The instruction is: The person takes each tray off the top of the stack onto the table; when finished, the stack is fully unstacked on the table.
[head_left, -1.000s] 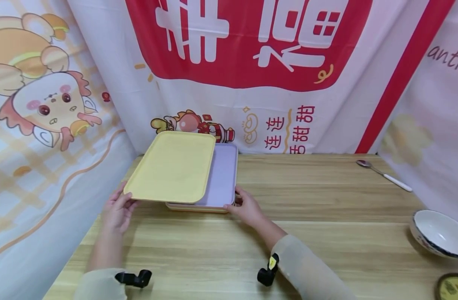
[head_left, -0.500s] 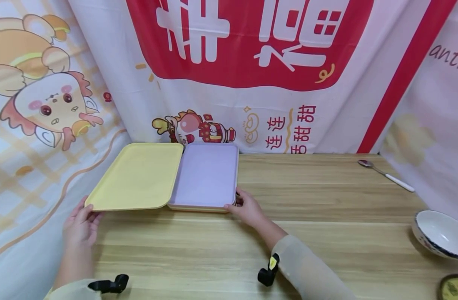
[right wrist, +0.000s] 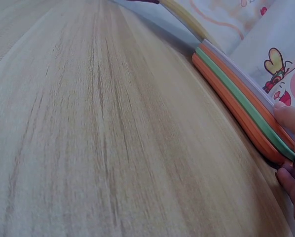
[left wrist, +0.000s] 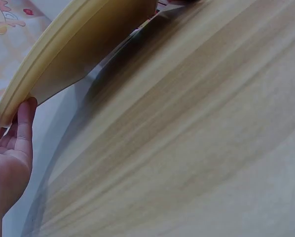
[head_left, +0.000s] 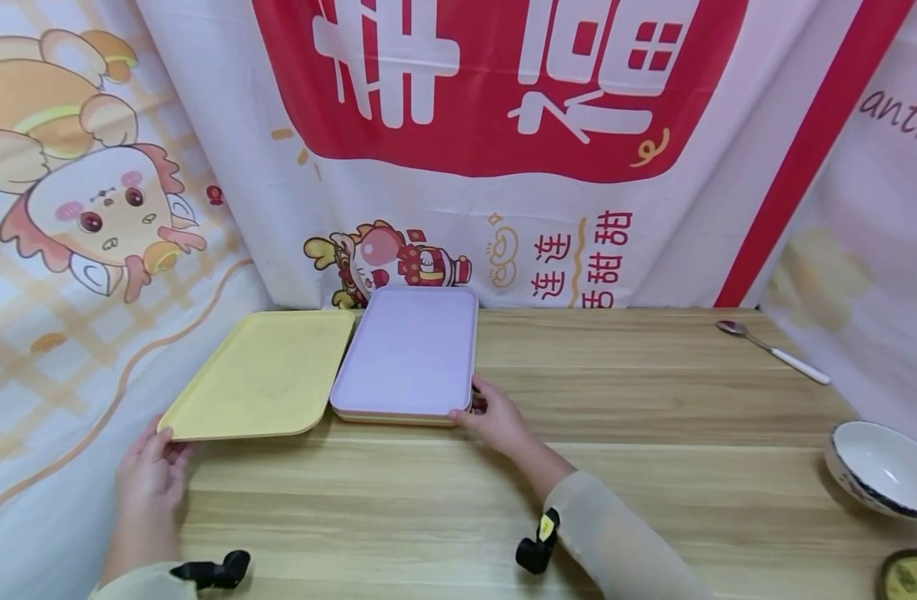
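Note:
My left hand (head_left: 149, 471) pinches a yellow tray (head_left: 259, 379) by its near left corner. In the left wrist view the near side of this yellow tray (left wrist: 63, 54) is lifted off the tabletop, showing its underside. Just to its right lies a stack of trays, topped by a lilac tray (head_left: 409, 350). Below the lilac one, the right wrist view shows orange and green trays (right wrist: 246, 106) at the edge. My right hand (head_left: 498, 421) grips the stack's near right corner, thumb at the upper edge and fingers low at the side.
A spoon (head_left: 774, 352) with a white handle lies at the right rear of the wooden table (head_left: 428, 508). Nearer on the right are a white bowl (head_left: 886, 467) and a round yellow item with a dark rim (head_left: 912, 577). Printed cloth (head_left: 503, 217) hangs behind and beside the table.
The yellow tray has travelled left off the lilac tray and come down lower, carried by my left hand. My right hand stays at the stack's corner.

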Available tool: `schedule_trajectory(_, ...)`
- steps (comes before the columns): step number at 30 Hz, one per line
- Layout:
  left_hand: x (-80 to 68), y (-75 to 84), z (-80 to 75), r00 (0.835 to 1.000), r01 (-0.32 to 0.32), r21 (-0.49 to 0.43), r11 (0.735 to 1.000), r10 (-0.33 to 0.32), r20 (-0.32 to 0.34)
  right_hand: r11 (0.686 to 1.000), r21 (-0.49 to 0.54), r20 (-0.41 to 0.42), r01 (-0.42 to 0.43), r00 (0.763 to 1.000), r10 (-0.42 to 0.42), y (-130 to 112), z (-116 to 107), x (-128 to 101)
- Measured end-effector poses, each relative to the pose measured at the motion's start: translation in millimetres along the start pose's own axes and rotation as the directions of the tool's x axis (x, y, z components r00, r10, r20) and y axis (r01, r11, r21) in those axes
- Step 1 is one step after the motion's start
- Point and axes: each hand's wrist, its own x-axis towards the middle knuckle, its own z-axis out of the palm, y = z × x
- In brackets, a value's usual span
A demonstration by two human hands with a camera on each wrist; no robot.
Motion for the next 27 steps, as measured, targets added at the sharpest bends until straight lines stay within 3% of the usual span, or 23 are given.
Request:
schedule_trajectory(4, 2.9, -2.5, -4.3, 0.999, 0.035, 0.027, 0.999, -0.035, -0.02, 1.0, 0.008, 0.002, -0.005, 1.0, 0.005, 0, 0, 0)
schedule_trajectory(7, 6.3, -5.8, -6.3, 0.996, 0.061, 0.075, 0.995, -0.055, -0.071, 1.0, 0.004, 0.001, -0.008, 1.0, 0.008, 0, 0, -1)
schedule_trajectory(12, 13.7, -9.6, -4.2, 0.982, 0.076, 0.254, 0.964, -0.028, -0.186, 1.0, -0.008, 0.002, -0.009, 1.0, 0.009, -1, 0, -1)
schedule_trajectory(19, 14.8, -10.5, 3.3, 0.964, 0.103, 0.561, 0.822, 0.057, -0.26, 1.0, -0.019, 0.006, -0.005, 1.0, 0.005, -2, 0, -1)
schedule_trajectory(24, 13.2, -9.6, 1.7, 0.968, 0.073, 0.688, 0.722, 0.113, -0.222, 1.0, -0.013, 0.005, -0.007, 1.0, 0.007, -2, 0, -1)
schedule_trajectory(27, 11.2, -9.1, -0.4, 0.967, 0.057, 0.798, 0.6, 0.165, -0.194, 1.0, -0.011, 0.009, -0.006, 1.0, 0.006, -1, 0, 0)
